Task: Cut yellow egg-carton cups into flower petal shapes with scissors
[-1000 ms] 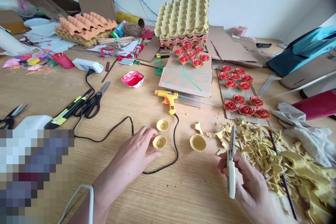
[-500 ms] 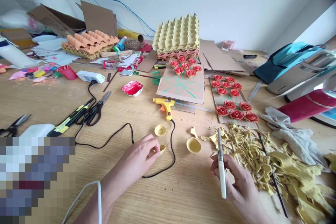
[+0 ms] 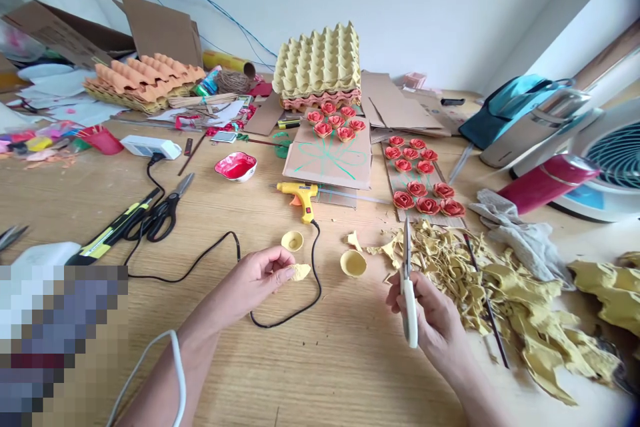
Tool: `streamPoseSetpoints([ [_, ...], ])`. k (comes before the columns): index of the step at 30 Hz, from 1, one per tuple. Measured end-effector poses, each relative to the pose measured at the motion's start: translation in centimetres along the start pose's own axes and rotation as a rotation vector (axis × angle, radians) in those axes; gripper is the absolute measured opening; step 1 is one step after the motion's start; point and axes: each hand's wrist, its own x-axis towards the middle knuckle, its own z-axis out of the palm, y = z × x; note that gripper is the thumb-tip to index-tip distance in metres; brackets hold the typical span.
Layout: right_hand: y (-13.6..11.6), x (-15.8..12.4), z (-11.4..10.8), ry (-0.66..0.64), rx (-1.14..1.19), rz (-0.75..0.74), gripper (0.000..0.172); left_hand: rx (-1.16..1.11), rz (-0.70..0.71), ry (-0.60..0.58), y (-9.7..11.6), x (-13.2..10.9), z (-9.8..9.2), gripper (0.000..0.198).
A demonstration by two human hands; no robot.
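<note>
Between the thumb and fingers of my left hand (image 3: pixel 267 271) is a small yellow egg-carton piece (image 3: pixel 301 271), its rough side showing. My right hand (image 3: pixel 433 307) is closed around white-handled scissors (image 3: pixel 409 300), their blades pointing away from me. One yellow egg-carton cup (image 3: pixel 293 241) sits just beyond my left hand. A larger yellow cup (image 3: pixel 353 264) rests between my two hands. To the right of the scissors lies a heap of yellow carton scraps (image 3: pixel 450 260).
A yellow glue gun (image 3: pixel 301 199) lies ahead, its black cord looping near my left hand. Red paper roses (image 3: pixel 427 205) stand on cardboard at right. Black scissors (image 3: pixel 163 213) and a red-stained bowl (image 3: pixel 236 167) are left. Stacked egg trays (image 3: pixel 319 63) stand behind.
My left hand has lifted the carton piece and turned it so more of it shows. My right hand still holds the scissors. The whole view has shifted slightly to the right.
</note>
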Motion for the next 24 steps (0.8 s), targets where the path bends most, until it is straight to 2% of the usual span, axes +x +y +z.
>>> streamPoseSetpoints([
  [3,0.0,0.0,0.0,0.002,0.034,-0.009,0.025,-0.146,-0.009,-0.04,0.0,0.0,0.3,0.028],
  [10,0.2,0.1,0.1,-0.006,0.055,-0.011,0.027,-0.595,-0.118,-0.018,-0.6,0.2,0.8,0.033],
  [19,-0.4,0.5,0.3,0.008,0.237,0.012,0.033,-0.868,-0.216,-0.029,-1.1,1.1,2.4,0.038],
  [24,-2.4,1.2,-0.2,0.0,0.247,0.02,0.039,-0.994,-0.227,-0.031,-0.2,1.6,3.6,0.032],
])
